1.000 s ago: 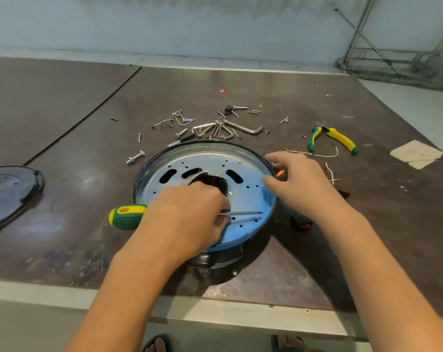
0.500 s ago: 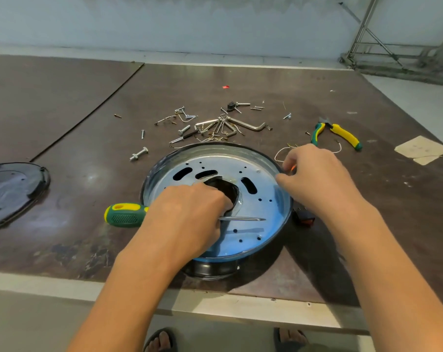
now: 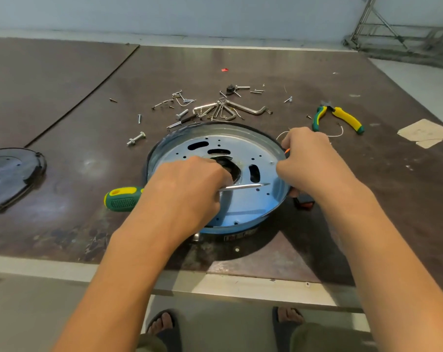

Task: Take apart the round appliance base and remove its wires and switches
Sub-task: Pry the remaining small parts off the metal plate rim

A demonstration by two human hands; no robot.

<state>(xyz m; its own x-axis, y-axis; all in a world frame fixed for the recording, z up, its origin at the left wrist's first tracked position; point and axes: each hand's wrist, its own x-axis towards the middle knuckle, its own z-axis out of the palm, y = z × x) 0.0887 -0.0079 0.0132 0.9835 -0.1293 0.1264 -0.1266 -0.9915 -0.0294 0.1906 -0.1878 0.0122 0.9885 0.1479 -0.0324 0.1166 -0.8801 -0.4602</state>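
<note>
**Hands at the round base**

Our left hand (image 3: pixel 187 191) is gripping a green and yellow-handled screwdriver (image 3: pixel 122 199), fingers curled round it, and the silver shaft is lying across the pan. Our right hand (image 3: pixel 309 161) is gripping the right rim of the round appliance base of shiny blue-tinted metal (image 3: pixel 240 146), fingers curled over the edge, with a bit of orange showing at the fingertips. The base is sitting open side up on the dark brown table (image 3: pixel 62 174), near its front edge. Oval slots, small holes and a dark central opening are piercing its flat floor. Beyond it we are seeing loose silver screws and hex keys (image 3: pixel 215 107), and to the right yellow and green pliers (image 3: pixel 347 118).
</note>
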